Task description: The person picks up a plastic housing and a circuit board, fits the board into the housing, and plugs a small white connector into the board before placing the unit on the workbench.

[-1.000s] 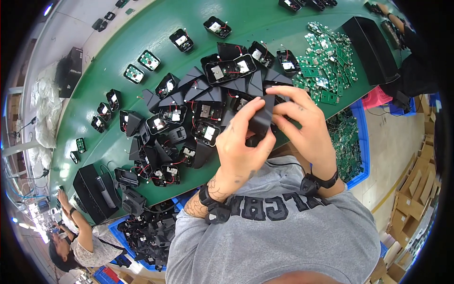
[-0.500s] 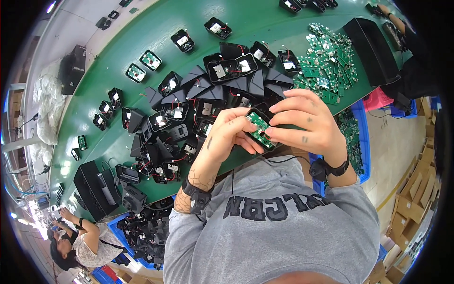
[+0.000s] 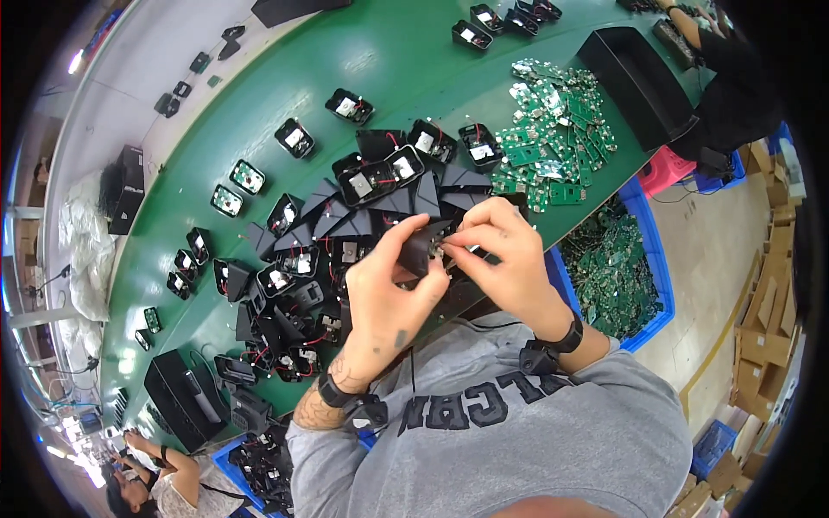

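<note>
A dark plastic housing [image 3: 420, 249] is held up over the near edge of the green table, between the thumb and fingers of my left hand [image 3: 380, 289]. It is tipped so that a smooth black side shows, and its inside is mostly hidden. At its right edge, my right hand [image 3: 505, 263] has thumb and fingertips pinched together on something too small to make out. Behind both hands lies a heap of black wedge-shaped housings [image 3: 371, 186], several with red wires and white parts inside. Loose green circuit boards [image 3: 557, 129] are piled to the right of it.
A blue bin [image 3: 665, 298] of circuit boards stands right of me, below the table edge. A long black box [image 3: 639, 86] sits at the far right, near another person's arm [image 3: 686, 28]. Another black box [image 3: 177, 401] is at left. A second person [image 3: 177, 470] works lower left.
The housing has been turned over from showing its green board to showing a black side. My right hand has closed from spread fingers to a pinch. The view has shifted.
</note>
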